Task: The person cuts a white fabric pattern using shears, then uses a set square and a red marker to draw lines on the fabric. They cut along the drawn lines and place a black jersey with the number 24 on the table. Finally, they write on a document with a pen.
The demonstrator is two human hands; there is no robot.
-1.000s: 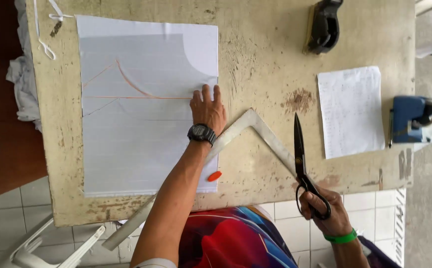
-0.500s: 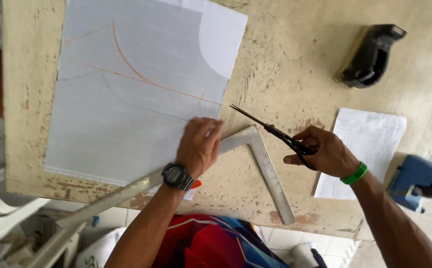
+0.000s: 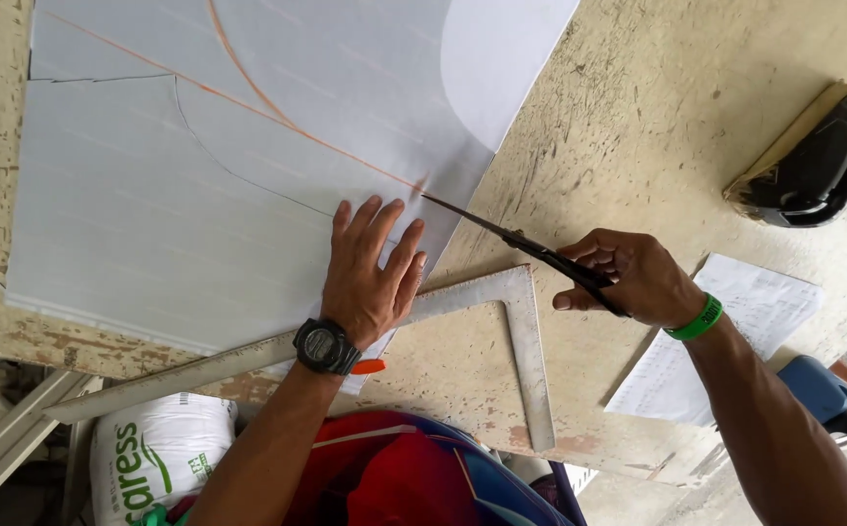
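1. On the worn table (image 3: 638, 117), the person's left hand (image 3: 370, 273) lies flat with fingers spread, pressing down the lower right part of a large white pattern sheet (image 3: 199, 166); it grips nothing.
2. That wrist wears a black watch (image 3: 326, 346), and an orange marker (image 3: 368, 366) peeks out just beside it.
3. The right hand (image 3: 628, 278) is closed around the handles of black scissors (image 3: 521, 242), a green band (image 3: 694, 319) on its wrist.
4. The scissor blades point left, their tip touching the sheet's right edge where an orange drawn line (image 3: 248, 102) ends, just above the left fingertips.
5. A metal L-shaped square (image 3: 530, 360) rests between and below the two hands, its long arm running under the left palm toward the table's edge.
6. Beyond the right hand, a printed paper (image 3: 725, 341) lies near the corner, and a black tape dispenser (image 3: 818, 161) sits farther up, well apart from the sheet.
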